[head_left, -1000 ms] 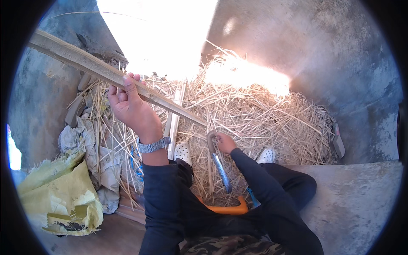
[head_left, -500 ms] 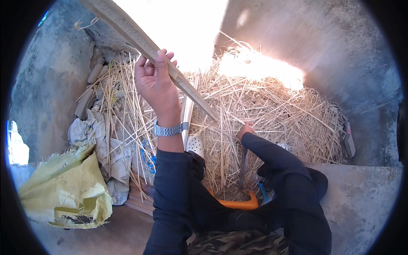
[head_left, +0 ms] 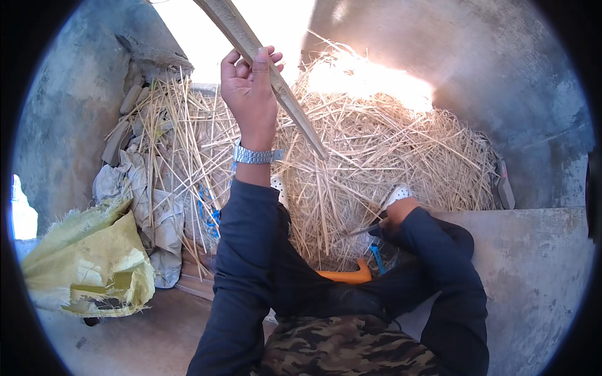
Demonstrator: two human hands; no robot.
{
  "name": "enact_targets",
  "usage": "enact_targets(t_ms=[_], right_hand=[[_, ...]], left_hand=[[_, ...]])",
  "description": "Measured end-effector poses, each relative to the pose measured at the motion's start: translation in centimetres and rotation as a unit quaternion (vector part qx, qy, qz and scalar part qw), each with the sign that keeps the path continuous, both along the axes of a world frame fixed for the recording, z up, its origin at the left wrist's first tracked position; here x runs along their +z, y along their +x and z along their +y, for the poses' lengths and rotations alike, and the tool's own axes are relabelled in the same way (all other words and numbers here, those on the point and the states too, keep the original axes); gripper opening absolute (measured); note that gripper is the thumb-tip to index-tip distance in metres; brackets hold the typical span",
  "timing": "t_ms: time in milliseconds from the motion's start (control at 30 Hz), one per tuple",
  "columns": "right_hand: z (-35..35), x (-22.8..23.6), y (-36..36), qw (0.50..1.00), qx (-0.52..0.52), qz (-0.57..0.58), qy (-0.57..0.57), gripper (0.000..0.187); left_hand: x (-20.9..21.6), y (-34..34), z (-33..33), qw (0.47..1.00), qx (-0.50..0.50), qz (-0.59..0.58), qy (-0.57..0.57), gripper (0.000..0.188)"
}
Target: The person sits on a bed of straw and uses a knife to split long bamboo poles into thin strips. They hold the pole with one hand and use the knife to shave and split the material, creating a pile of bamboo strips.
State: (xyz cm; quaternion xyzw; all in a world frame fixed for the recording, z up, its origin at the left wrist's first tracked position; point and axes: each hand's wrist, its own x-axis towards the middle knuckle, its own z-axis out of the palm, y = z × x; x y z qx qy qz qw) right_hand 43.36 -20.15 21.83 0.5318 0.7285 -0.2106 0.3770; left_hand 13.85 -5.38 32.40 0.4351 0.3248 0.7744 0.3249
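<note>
My left hand (head_left: 251, 103) is raised in front of me, its fingers closed round a long split bamboo strip (head_left: 292, 105). The strip slants from beyond the top edge down to the right, its lower end above the straw. Lower and to the right, my right hand (head_left: 400, 212) is closed on a knife (head_left: 362, 231). Its thin dark blade points left, and the handle is hidden inside the fist. An orange curved object (head_left: 351, 274) lies between my legs, below the blade.
Straw and thin bamboo shavings (head_left: 389, 156) cover the floor ahead. A torn yellow sack (head_left: 94, 263) and a pale crumpled cloth (head_left: 166, 232) lie at left. Concrete walls (head_left: 501, 75) stand around, with a ledge (head_left: 533, 269) at right. White perforated shoes (head_left: 396, 193) are on my feet.
My right hand has drawn back toward my right knee, and the blade has swung from hanging down to pointing left. My left hand and the strip have shifted up and right.
</note>
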Motion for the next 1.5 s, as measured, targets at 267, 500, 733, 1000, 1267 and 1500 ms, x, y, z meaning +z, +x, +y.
enact_targets(t_ms=[267,500,733,1000,1267,1500], right_hand=[[-1.7,12.2,9.3,0.955,-0.148,0.160,0.199,0.026],[-5.1,6.7,12.3,0.750,-0.432,0.392,0.313,0.024],[-3.2,-0.3,10.1,0.378,-0.639,0.606,0.286,0.023],[-3.7,-0.5,10.0,0.261,-0.654,0.644,0.299,0.024],[-4.2,-3.2,6.0,0.356,-0.645,0.622,0.265,0.022],[-5.4,-8.8,0.4,0.419,-0.666,0.610,0.096,0.025]], left_hand=[[-0.6,0.7,-0.2,0.999,-0.012,0.042,0.014,0.033],[-1.0,3.6,-0.2,0.996,-0.063,0.062,0.015,0.030],[-1.1,5.9,-1.6,0.926,0.078,0.368,-0.014,0.035],[-3.1,6.4,-2.9,0.599,-0.026,0.785,-0.154,0.040],[-3.4,2.7,-3.8,0.487,-0.036,0.844,-0.221,0.048],[-6.7,3.0,-4.4,0.366,-0.045,0.907,-0.203,0.030]])
